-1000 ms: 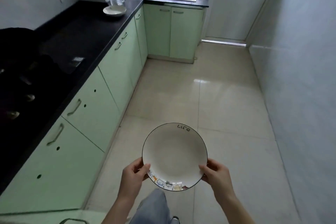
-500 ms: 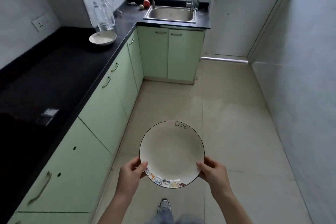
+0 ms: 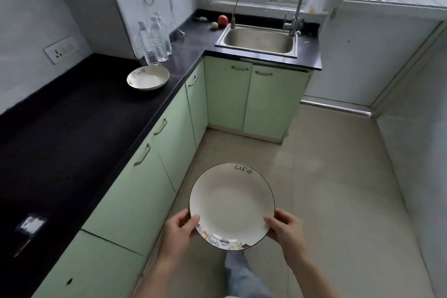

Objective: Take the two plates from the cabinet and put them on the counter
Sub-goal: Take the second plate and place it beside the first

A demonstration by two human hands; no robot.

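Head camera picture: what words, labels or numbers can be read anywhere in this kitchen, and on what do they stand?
"Life" - handwritten-style black lettering on the far rim of the held plate.
Water bottles on the counter: no readable label shows.
Plate on the counter: a faint pattern on its rim, no text to read.
Wall socket panel: only switch and socket marks, no words.
Small pale thing on the dark counter: too blurred to read.

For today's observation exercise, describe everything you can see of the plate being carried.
The plate is round, white and glossy, seemingly ceramic, with a thin dark rim. "Life" is written near its far edge and small coloured cartoon pictures line its near edge. It is empty, face up, tilted slightly, held above the floor. The left hand and right hand grip opposite edges.
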